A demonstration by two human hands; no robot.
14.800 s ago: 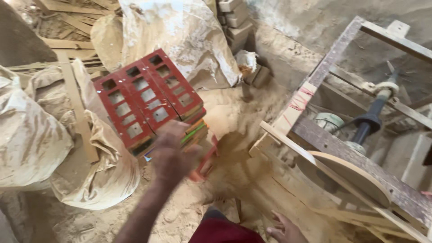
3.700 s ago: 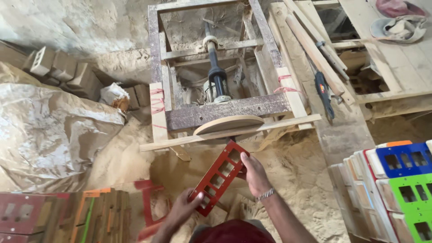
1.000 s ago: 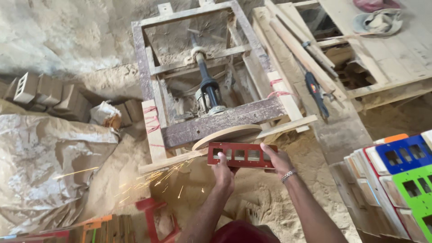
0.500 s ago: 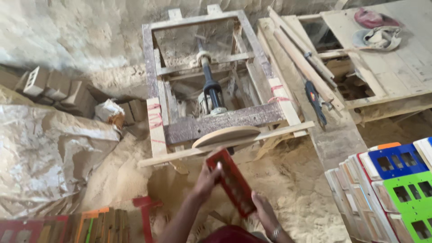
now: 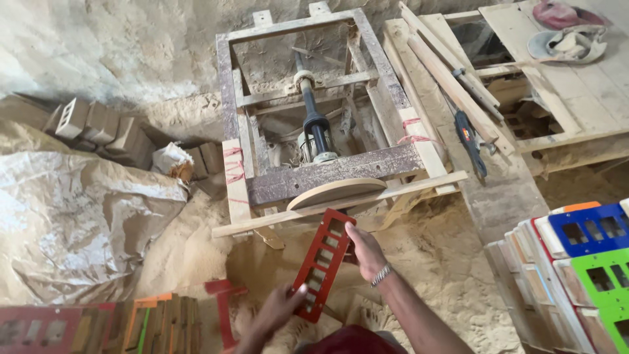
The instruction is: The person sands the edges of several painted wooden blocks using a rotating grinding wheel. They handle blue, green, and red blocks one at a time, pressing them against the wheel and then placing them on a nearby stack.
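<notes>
- The right hand (image 5: 364, 250) holds the top end of a red panel (image 5: 323, 263), with its fingers closed round the edge.
- The left hand (image 5: 278, 313) grips the bottom end of the same red panel, fingers closed on it.
- The red panel is long and flat, with a row of small window holes cut in it. It is tilted, with the top end leaning right.
- The top end of the panel is just below a round wooden disc (image 5: 335, 193) that sticks out of a wooden frame (image 5: 308, 98).
- The frame has a dark pole (image 5: 312, 118) standing in the middle of it.
- Sawdust (image 5: 432, 255) covers the floor under the hands.
- A stack of coloured panels (image 5: 583, 262), blue and green among them, stands to the right.
- More panels (image 5: 98, 324) lie at the bottom left, red and orange ones.
- A big pale sack (image 5: 72, 223) lies to the left, with wooden blocks (image 5: 98, 124) behind it.
- A blue tool (image 5: 470, 144) lies on boards to the right of the frame.
</notes>
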